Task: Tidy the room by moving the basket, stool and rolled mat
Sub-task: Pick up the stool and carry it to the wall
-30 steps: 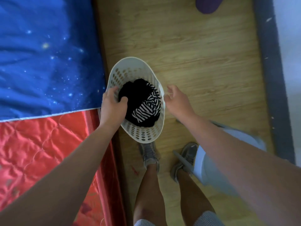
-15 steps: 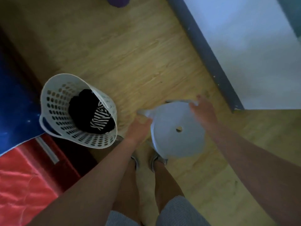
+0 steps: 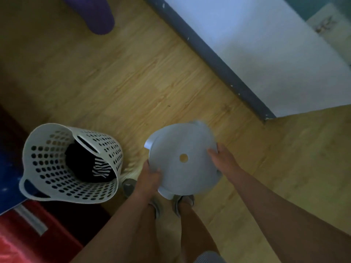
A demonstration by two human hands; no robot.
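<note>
- Left hand [image 3: 150, 177] and right hand [image 3: 224, 158]: each closed on opposite rims of the round pale-blue plastic stool [image 3: 182, 158].
- White perforated plastic basket [image 3: 57, 179]: left of the left hand, on the wooden floor [image 3: 133, 82].
- Purple rolled mat [image 3: 95, 14]: far beyond both hands.

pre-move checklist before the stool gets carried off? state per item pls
1. Left hand on stool rim: ok.
2. Right hand on opposite rim: ok.
3. Stool clear of laundry basket: ok, they are apart.
4. Basket upright with clothes inside: ok.
5. Stool legs off the floor: cannot tell, seat hides them.
6. Rolled mat out of the path: cannot tell, direction unknown.
</note>
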